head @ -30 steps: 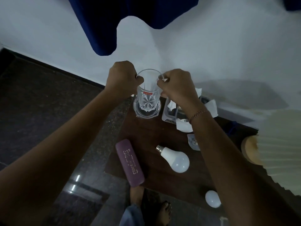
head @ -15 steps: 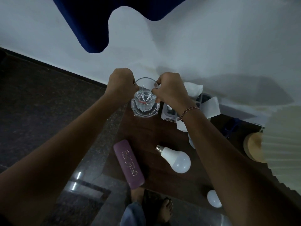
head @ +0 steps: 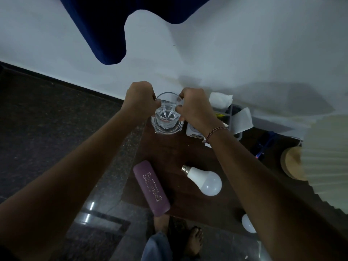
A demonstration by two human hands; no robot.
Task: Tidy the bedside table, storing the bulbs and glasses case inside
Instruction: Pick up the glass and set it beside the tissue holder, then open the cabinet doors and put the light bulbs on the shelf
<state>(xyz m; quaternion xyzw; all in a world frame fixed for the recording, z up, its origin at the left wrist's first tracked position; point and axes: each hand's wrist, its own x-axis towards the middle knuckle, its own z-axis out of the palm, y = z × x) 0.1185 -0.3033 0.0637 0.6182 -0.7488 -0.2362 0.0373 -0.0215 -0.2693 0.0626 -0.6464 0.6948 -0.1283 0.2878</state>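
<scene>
A clear cut-glass tumbler (head: 168,114) stands on a glass coaster (head: 167,129) at the far left corner of the dark wooden bedside table (head: 178,153). My left hand (head: 140,101) grips the tumbler from the left and my right hand (head: 194,108) from the right. A purple glasses case (head: 151,188) lies near the front left edge, partly overhanging it. One white bulb (head: 205,180) lies on its side in the middle. A second white bulb (head: 248,224) shows at the front right, partly hidden by my right forearm.
A small tray with white tissues (head: 233,117) sits right of the tumbler. A lamp with a pleated shade (head: 327,157) and wooden base (head: 291,162) stands at the right. A blue item (head: 263,146) lies behind. A blue curtain (head: 116,25) hangs above; my bare foot (head: 194,242) is below.
Both hands have lowered the tumbler onto the coaster; it was lifted and tilted a second ago and now sits upright. The view has shifted slightly.
</scene>
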